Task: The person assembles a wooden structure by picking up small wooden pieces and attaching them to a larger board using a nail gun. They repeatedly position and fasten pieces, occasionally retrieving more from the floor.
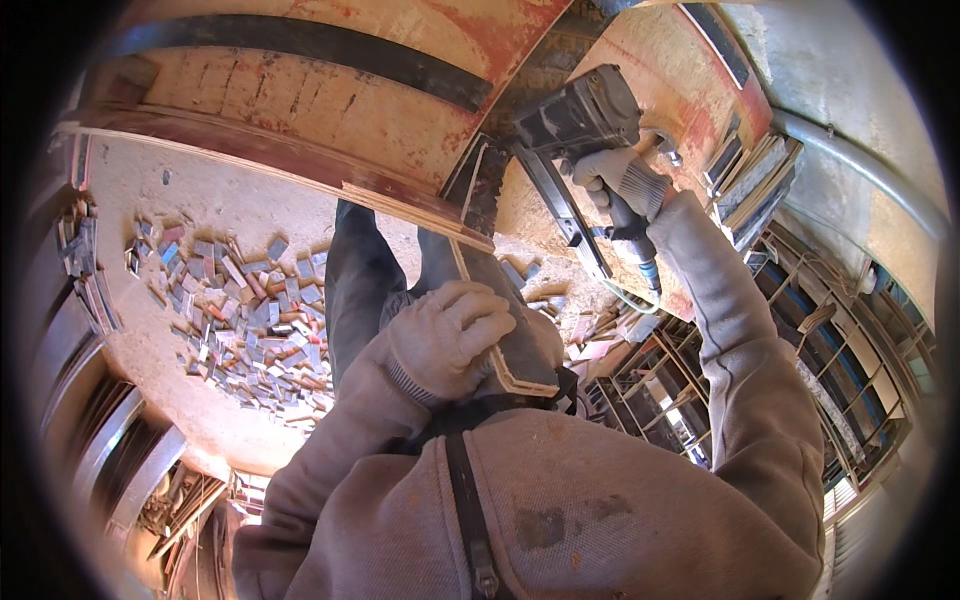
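My right hand (624, 184), in a knitted glove, is closed around the grip of a black nail gun (578, 112). The gun's air hose fitting (650, 272) hangs below the grip. The nose of the gun lies close to a dark-faced plywood strip (524, 350), but I cannot tell whether they touch. My left hand (455, 338), also gloved, is closed over the left edge of that strip near its close end, just in front of my jacket. The strip runs away from me onto a worn plywood work surface (330, 95). My left fingertips bend around the strip's edge.
Many small wood offcuts (265, 310) lie heaped on the floor at the left. A long dark strip (300, 42) lies across the surface. At the right are stacked boards (755, 180), a metal pipe (865, 170) and wire racks (650, 390). Curved panels (110, 440) stand lower left.
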Demonstrator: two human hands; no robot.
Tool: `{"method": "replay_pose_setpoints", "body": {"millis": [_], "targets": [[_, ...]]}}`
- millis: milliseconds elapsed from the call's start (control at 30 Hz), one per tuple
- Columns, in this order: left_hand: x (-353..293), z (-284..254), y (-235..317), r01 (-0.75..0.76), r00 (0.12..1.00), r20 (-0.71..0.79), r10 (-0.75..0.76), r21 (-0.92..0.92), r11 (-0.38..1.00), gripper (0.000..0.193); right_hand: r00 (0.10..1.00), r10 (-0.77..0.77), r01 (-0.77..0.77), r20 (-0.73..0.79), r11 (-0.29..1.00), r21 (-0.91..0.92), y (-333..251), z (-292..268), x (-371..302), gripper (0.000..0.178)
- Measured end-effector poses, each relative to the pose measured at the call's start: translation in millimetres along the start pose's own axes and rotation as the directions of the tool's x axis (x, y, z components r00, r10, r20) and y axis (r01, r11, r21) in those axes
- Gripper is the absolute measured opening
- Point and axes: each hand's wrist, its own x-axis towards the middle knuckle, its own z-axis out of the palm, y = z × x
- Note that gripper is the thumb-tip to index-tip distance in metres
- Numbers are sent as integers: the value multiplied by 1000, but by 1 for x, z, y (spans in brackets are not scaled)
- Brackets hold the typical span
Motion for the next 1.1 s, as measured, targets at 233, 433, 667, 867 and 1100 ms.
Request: {"method": "replay_pose_setpoints", "body": {"millis": [233, 433, 667, 867, 1100], "targets": [[11, -15, -9, -166, 976, 103, 191, -208, 964, 32, 977, -168, 187, -129, 969, 161, 52, 23, -94, 11], [2, -73, -89, -135, 986, 111, 124, 98, 986, 51, 950, 7, 86, -311, 955, 284, 107, 116, -129, 11], [-44, -372, -331, 128, 965, -254, 63, 667, 734, 72, 863, 303, -96, -405, 884, 457, 131, 304, -92, 14], [-48, -526, -432, 131, 991, -72, -117, 755, 643, 65, 790, 354, -167, -501, 910, 380, 53, 456, -103, 17], [-53, -529, -437, 88, 992, 2, -128, 714, 694, 49, 729, -394, 46, -560, 844, -534, -222, 490, -52, 46]]}}
